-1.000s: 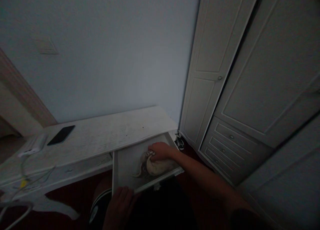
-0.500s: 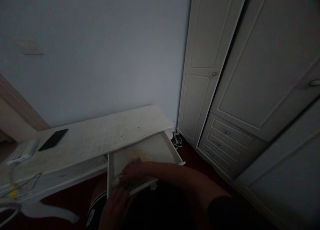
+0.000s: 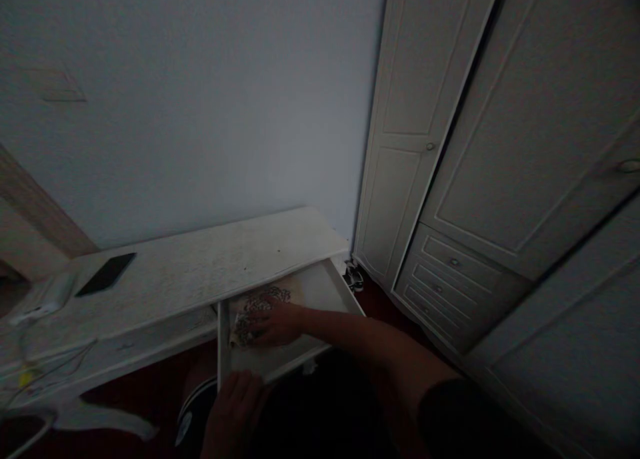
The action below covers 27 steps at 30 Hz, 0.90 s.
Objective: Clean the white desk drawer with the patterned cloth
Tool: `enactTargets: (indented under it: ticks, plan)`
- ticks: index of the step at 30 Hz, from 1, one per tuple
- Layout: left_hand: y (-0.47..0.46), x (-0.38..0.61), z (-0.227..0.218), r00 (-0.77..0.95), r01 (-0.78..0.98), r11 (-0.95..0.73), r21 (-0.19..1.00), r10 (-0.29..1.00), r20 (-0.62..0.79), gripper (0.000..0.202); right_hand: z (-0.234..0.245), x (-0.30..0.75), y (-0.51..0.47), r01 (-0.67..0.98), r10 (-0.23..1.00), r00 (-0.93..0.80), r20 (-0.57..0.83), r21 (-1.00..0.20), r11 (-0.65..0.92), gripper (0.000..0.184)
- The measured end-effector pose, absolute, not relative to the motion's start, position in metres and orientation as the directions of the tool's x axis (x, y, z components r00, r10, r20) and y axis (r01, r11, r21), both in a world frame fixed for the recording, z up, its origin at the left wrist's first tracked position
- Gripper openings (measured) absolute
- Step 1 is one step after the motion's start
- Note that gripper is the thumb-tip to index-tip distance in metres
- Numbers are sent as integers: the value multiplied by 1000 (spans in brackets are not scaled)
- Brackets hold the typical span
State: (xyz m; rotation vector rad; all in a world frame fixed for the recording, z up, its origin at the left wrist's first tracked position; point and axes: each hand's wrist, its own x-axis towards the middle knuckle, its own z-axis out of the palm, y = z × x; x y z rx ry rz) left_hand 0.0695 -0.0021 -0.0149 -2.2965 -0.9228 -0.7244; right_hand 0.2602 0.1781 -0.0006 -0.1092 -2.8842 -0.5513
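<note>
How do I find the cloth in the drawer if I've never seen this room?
Look for the long white desk against the wall, then its pulled-out drawer at the end near the tall wardrobe. Inside, on the drawer's left side, the person's right hand lies on the cloth. Its blotchy dark-and-pale pattern sets it apart from the plain, pale drawer around it.

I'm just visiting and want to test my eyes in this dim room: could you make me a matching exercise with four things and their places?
1. Right hand
2. Left hand
3. Phone
4. Black-and-white shoes

A. On the floor beside the wardrobe
B. On the patterned cloth
C. At the near left corner of the open drawer
D. On top of the desk

Pairs: 1-B, 2-C, 3-D, 4-A
</note>
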Motion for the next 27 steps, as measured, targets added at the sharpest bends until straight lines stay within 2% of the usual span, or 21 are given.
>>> enactTargets:
  ticks: [2,5,7,9,14,19,24,27]
  plan:
    - [-3,70,-17,589,758,-603,-250,465,661,40,-7,262,183,179,102,-966,239,330,927,32]
    - [-5,71,-16,597,753,-609,-248,474,647,42,-7,262,197,462,398,-868,297,191,866,34]
    - [-6,71,-13,604,751,-611,-251,484,633,44,-1,266,206,638,597,-754,276,87,765,38]
    - [-6,72,-11,603,754,-609,-247,491,629,45,6,274,212,727,700,-673,239,33,686,42]
    - [-3,71,-13,617,748,-609,-264,492,614,44,16,305,213,815,798,-571,193,12,580,45]
    - [-2,70,-19,629,746,-604,-280,502,593,40,27,339,212,923,915,-379,135,-8,384,49]
    - [-1,69,-24,613,762,-588,-273,517,598,33,43,349,214,956,956,-291,41,-16,292,63]
    - [-1,70,-25,625,750,-596,-286,498,601,38,49,345,210,966,964,-260,-46,-19,259,77]
